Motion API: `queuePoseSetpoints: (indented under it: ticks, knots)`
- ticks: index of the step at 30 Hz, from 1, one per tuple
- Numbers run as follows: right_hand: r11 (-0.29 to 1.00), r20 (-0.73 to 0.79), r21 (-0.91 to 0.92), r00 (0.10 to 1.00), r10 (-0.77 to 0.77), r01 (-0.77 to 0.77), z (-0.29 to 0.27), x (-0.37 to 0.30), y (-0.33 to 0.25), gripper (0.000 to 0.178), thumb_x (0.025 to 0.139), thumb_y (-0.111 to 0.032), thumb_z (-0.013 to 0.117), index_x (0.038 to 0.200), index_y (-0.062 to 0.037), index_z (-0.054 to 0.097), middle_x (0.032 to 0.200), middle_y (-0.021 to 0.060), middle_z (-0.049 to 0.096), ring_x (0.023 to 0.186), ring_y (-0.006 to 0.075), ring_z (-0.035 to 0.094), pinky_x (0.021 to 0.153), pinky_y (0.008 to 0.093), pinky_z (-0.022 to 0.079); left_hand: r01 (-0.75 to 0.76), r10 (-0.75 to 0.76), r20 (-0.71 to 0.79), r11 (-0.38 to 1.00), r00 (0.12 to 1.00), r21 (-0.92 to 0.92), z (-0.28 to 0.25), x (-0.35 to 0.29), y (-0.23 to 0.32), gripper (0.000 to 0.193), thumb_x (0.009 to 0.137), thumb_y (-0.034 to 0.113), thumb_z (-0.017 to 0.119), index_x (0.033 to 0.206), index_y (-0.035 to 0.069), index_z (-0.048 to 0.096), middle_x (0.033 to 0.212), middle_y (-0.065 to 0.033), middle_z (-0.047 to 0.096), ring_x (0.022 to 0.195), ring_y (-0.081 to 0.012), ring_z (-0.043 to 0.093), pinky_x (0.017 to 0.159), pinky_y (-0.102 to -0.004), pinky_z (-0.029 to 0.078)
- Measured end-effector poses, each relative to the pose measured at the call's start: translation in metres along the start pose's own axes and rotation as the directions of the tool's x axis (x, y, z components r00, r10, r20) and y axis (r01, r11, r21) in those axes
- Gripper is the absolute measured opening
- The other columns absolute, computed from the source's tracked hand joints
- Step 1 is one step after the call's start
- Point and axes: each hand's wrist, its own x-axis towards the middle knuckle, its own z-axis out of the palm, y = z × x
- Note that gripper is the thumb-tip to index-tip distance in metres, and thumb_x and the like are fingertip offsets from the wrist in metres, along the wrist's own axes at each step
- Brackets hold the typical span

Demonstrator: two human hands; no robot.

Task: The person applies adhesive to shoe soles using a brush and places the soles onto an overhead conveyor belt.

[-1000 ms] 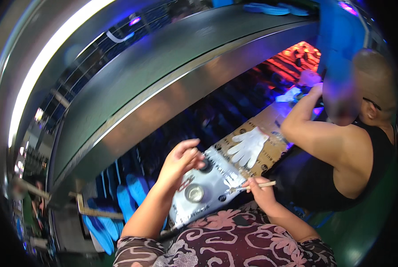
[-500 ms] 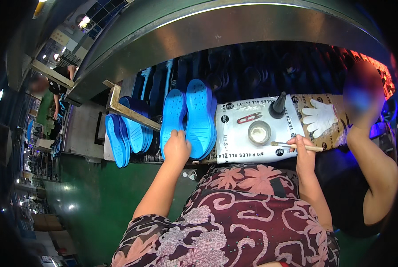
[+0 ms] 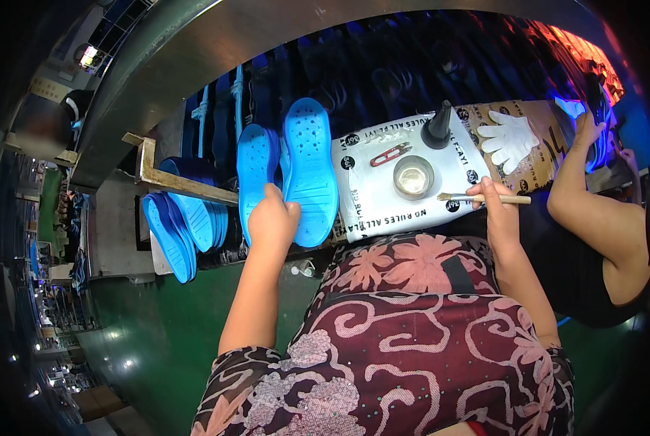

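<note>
Far left, we note blue stacked soles (image 3: pixel 168 236) resting on edge and overlapping, partly beneath a wooden bar (image 3: pixel 187 187); the bar probably keeps the piles apart. Right of it stands another stack (image 3: pixel 256 163), its soles fanned.

The left hand (image 3: pixel 272 221) lies between that stack and the front sole (image 3: pixel 312 174), fingers curled, thumb at the sole's near left edge. We cannot tell whether it grips. The front sole sits left of a white sheet (image 3: pixel 372 192), toe end pointing away, presumably to leave the heel near the hand.

On the sheet: red snippers (image 3: pixel 390 155), a round jar (image 3: pixel 413 178) of pale contents and a dark cone-shaped bottle (image 3: pixel 437 127). The right hand (image 3: pixel 499 211) pinches a brush (image 3: pixel 514 199), bristles toward the jar, likely for short reach. Beyond lies a white glove (image 3: pixel 510 142).

Sole's look: bright blue, small holes toward the toe, fine ridges toward the heel.
</note>
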Motion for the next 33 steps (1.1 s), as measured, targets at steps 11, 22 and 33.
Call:
queuePoseSetpoints:
  ticks: [11, 22, 33]
  knots:
    - [0.996, 0.021, -0.020, 0.996, -0.090, 0.091, -0.002, 0.000, -0.015, 0.042, 0.097, -0.030, 0.047, 0.078, 0.0022, 0.066, 0.066, 0.0040, 0.056, 0.065, 0.0099, 0.049, 0.066, 0.0239, 0.038, 0.573, 0.154, 0.552, -0.233, 0.820, -0.786, 0.009, -0.040, 0.020, 0.047, 0.084, 0.020, 0.061, 0.122, -0.004, 0.046, 0.115, -0.0164, 0.057, 0.100, -0.0228, 0.060, 0.089, -0.0357, 0.049]
    - [0.792, 0.319, -0.167, 0.792, -0.520, 0.587, 0.024, -0.020, -0.078, 0.026, 0.089, -0.018, 0.054, 0.070, -0.0052, 0.067, 0.063, 0.0042, 0.061, 0.064, 0.0186, 0.055, 0.089, 0.0396, 0.038, -0.115, 0.160, -0.081, 0.210, 0.984, -0.971, -0.002, -0.062, 0.096, 0.050, 0.082, 0.008, 0.064, 0.123, -0.005, 0.038, 0.114, -0.0161, 0.056, 0.101, -0.0205, 0.058, 0.091, -0.0336, 0.045]
    - [0.607, 0.401, -0.321, 0.685, -0.608, 0.727, 0.037, -0.021, -0.067, 0.019, 0.084, -0.017, 0.059, 0.069, -0.0072, 0.065, 0.068, 0.0048, 0.061, 0.068, 0.0243, 0.057, 0.087, 0.0404, 0.040, -0.368, 0.225, -0.311, 0.285, 0.923, -0.885, 0.008, -0.064, 0.096, 0.040, 0.078, 0.002, 0.063, 0.113, -0.005, 0.046, 0.096, -0.0149, 0.064, 0.086, -0.0194, 0.062, 0.080, -0.0308, 0.048]
